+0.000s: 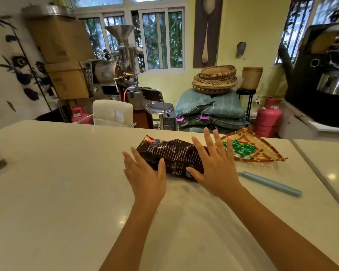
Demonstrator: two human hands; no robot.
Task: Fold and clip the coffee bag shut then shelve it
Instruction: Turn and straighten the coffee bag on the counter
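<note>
Coffee bag (170,156) lies flat on tabletop (67,173), mid-frame, unfolded, unclipped. Left hand (145,173) at its 7 o'clock and right hand (216,165) at its 4 o'clock, both grips released, fingers spread. Blue sealing clip (270,183) unused at 4 o'clock. Folding, clipping, shelving all remain.

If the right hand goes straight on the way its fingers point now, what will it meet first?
Most likely the woven tray holding green packets. The right hand lies open over the coffee bag, fingers pointing away toward the tray's near corner. Depth is uncertain, so it might pass above it.
</note>
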